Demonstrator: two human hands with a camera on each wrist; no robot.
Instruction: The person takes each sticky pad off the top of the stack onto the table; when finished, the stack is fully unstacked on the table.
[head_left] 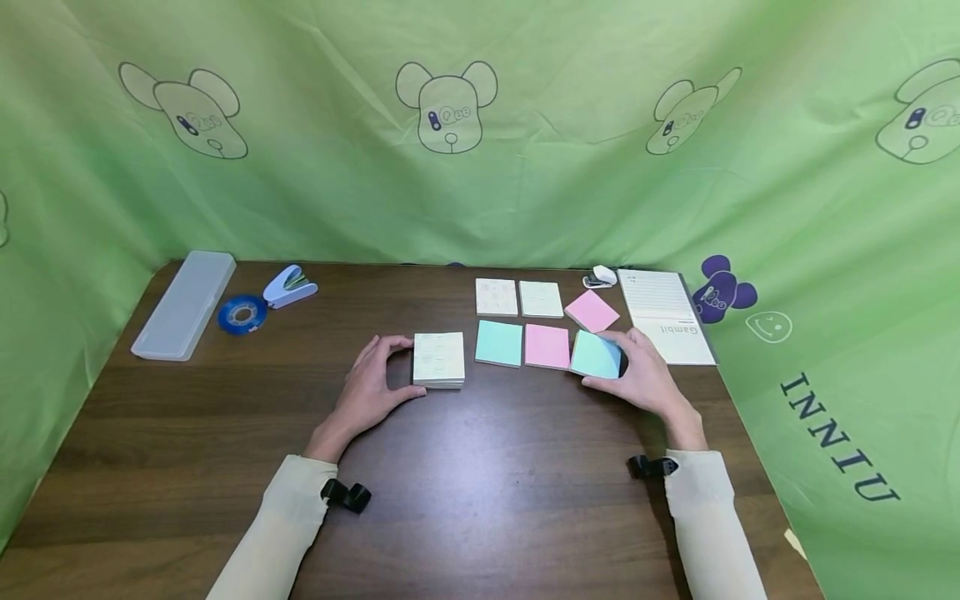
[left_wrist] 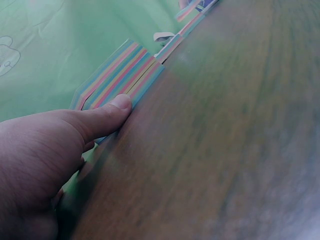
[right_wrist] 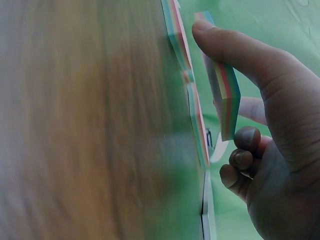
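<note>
A tall stack of sticky note pads [head_left: 438,358] with a pale top sheet stands mid-table; the left wrist view shows its many coloured layers [left_wrist: 117,75]. My left hand [head_left: 371,387] holds this stack at its left side, thumb at the near corner and fingers toward the far one. To the right, my right hand [head_left: 647,377] pinches a blue-topped sticky note pad [head_left: 596,355] between thumb and fingers. That pad [right_wrist: 227,95] is tilted and raised off the table in the right wrist view, with the other fingers curled below it.
Beside the raised pad lie pink [head_left: 547,347] and turquoise [head_left: 498,343] pads. Behind are two pale pads [head_left: 497,297], another pink pad [head_left: 592,311], a white stapler-like item [head_left: 601,277] and a notebook [head_left: 667,321]. Far left: a pencil case [head_left: 185,304], blue tape [head_left: 242,314], a blue stapler [head_left: 288,287].
</note>
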